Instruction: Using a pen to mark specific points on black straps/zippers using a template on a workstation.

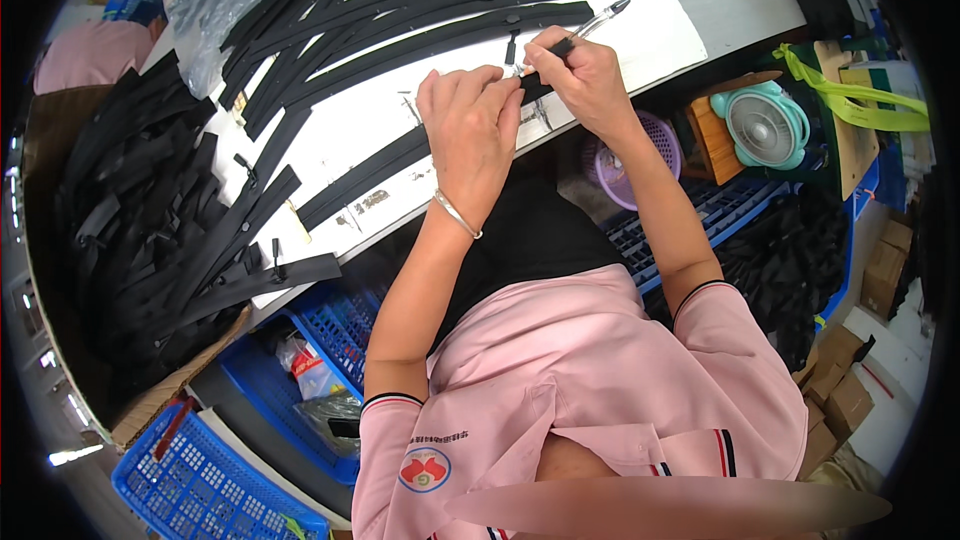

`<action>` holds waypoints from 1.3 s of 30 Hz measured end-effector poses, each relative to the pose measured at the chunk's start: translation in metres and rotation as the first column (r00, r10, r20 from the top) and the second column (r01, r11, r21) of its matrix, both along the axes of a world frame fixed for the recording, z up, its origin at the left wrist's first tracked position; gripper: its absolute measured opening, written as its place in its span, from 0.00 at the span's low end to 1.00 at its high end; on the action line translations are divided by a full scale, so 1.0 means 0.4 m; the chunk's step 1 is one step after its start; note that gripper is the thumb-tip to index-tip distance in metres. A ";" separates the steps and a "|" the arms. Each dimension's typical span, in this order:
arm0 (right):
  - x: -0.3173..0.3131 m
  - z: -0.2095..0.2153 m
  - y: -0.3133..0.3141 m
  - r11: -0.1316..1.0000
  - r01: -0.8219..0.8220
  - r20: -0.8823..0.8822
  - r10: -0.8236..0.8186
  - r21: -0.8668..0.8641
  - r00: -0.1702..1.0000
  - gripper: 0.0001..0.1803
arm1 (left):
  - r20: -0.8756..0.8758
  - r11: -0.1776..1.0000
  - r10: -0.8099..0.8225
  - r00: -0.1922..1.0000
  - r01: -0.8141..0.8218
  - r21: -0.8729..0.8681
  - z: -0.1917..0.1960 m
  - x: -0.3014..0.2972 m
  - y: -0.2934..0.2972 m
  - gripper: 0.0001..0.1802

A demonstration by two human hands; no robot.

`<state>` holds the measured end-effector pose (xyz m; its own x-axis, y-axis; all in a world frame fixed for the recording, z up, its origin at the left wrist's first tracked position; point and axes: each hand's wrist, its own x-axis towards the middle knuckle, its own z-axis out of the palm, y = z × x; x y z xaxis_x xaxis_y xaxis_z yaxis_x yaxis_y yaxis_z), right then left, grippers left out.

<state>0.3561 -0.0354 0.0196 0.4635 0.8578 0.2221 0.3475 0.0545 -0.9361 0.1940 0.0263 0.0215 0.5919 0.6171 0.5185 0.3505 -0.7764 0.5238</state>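
Observation:
A black zipper [375,176] lies along the near edge of the white work surface [640,40]. My left hand [468,130] is over it, fingers bent and thumb drawn in, closed on the strip near its right end. My right hand [582,80] grips a clear pen [598,16] with a dark end pointing up and away. Its fingertips meet the zipper just right of my left fingers; the exact contact point is hidden. Several more black zippers [430,40] with small dangling pulls are fanned across the surface beyond my hands.
A cardboard box [60,130] heaped with black zippers stands at left, below clear plastic wrap [205,0]. Blue baskets [215,480] sit below. At right are a purple basket [668,140], a turquoise fan [768,125] and cardboard boxes [835,385]. Another person's pink sleeve [90,55] shows far left.

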 end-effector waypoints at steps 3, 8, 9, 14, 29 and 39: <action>-0.001 0.001 0.000 1.000 -0.001 0.073 0.003 -0.029 0.997 0.10 | -0.004 1.000 0.002 1.000 -0.002 0.021 -0.002 0.000 -0.001 0.06; -0.004 -0.006 -0.003 0.999 0.010 0.170 -0.016 0.036 0.985 0.10 | -0.016 0.998 0.024 1.000 -0.023 0.053 -0.005 0.004 -0.002 0.06; -0.004 -0.008 -0.005 0.998 0.011 0.062 -0.014 0.059 0.998 0.10 | -0.015 0.998 0.018 1.000 -0.018 0.057 -0.006 0.004 -0.002 0.06; 0.009 -0.019 -0.013 0.992 -0.099 0.007 0.098 0.076 0.995 0.10 | 0.005 0.998 0.031 1.000 -0.031 0.059 -0.011 0.003 -0.004 0.06; 0.007 0.003 -0.023 0.990 -0.081 -0.164 0.100 0.116 0.981 0.07 | 0.098 0.983 0.183 0.978 -0.185 0.012 0.028 -0.256 -0.096 0.22; 0.009 0.049 -0.022 0.998 -0.006 0.765 0.052 -0.064 0.642 0.20 | -0.328 0.919 0.389 0.861 -0.389 0.069 0.015 -0.691 -0.076 0.25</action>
<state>0.3595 -0.0441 0.0394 0.1225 0.8884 0.4424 0.9406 0.0384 -0.3374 -0.0822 -0.0042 0.0277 0.4399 0.8324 0.3372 0.7756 -0.5414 0.3245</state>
